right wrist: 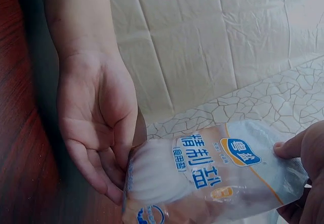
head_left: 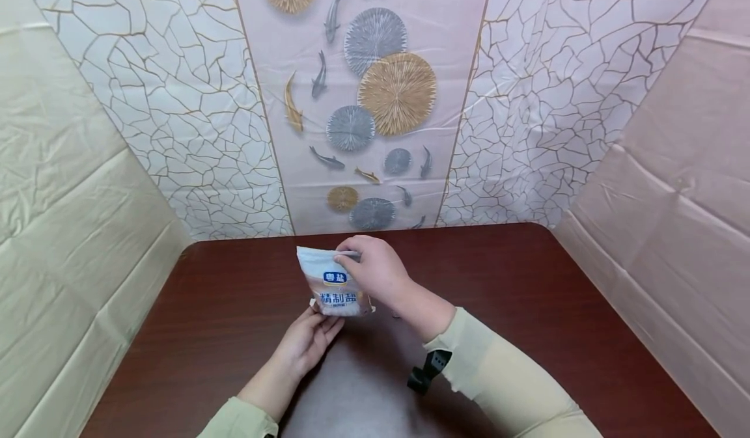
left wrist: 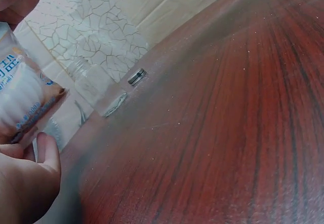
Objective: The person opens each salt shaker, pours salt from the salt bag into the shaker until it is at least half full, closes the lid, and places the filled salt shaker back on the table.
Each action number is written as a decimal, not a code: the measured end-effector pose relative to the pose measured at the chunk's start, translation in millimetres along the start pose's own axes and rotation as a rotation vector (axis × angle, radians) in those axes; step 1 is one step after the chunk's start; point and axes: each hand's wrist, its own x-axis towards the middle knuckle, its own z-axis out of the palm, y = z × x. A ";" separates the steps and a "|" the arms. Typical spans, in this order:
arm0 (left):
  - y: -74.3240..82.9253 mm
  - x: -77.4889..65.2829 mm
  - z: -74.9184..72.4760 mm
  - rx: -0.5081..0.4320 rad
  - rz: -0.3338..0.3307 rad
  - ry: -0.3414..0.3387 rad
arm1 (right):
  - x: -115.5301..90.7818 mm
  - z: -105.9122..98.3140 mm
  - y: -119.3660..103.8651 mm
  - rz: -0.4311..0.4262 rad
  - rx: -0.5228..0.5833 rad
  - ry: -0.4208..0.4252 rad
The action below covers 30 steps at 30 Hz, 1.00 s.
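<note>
A plastic bag of salt (head_left: 335,295) with blue lettering is held tilted above the dark red table. My right hand (head_left: 377,269) pinches its top edge between thumb and fingers; the right wrist view shows this grip on the bag (right wrist: 202,171) at the side. The left hand (head_left: 307,340) is at the bag's lower left corner, palm turned up. Its loosely bent fingers touch the bottom edge in the right wrist view, where the hand (right wrist: 96,112) shows most fully. Some of those fingertips are hidden by the bag.
In the left wrist view a clear glass jar (left wrist: 96,87) stands on the tabletop (left wrist: 212,133), with a small metallic ring-like piece (left wrist: 136,76) beside it. The bag hides the jar in the head view. Cloth-covered walls (head_left: 662,184) border the table at the back and both sides.
</note>
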 end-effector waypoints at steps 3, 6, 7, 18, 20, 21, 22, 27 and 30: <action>0.3 1.5 1.0 -0.014 0.002 -0.004 | 1.2 -3.1 1.7 0.005 0.004 0.008; 0.6 2.4 2.2 -0.009 0.017 -0.006 | 1.8 -4.6 3.2 0.019 0.008 0.010; 0.5 2.5 2.4 -0.001 0.021 -0.001 | 1.9 -4.8 3.8 0.022 0.010 0.009; -4.3 4.5 4.5 0.016 0.052 -0.007 | 1.2 -6.3 13.9 0.034 0.046 0.042; -4.2 5.1 4.7 -0.002 0.063 -0.006 | 1.4 -6.2 16.2 0.030 0.048 0.051; -3.9 5.5 4.6 -0.015 0.064 -0.004 | 1.6 -6.1 17.3 0.030 0.051 0.055; -3.6 5.7 4.4 -0.019 0.068 -0.006 | 1.6 -6.2 18.3 0.029 0.053 0.058; -2.0 6.9 2.3 -0.044 0.080 -0.017 | 1.7 -7.1 21.8 0.037 0.081 0.059; -1.6 7.1 1.7 -0.058 0.106 -0.022 | 1.5 -8.4 22.5 0.050 0.088 0.047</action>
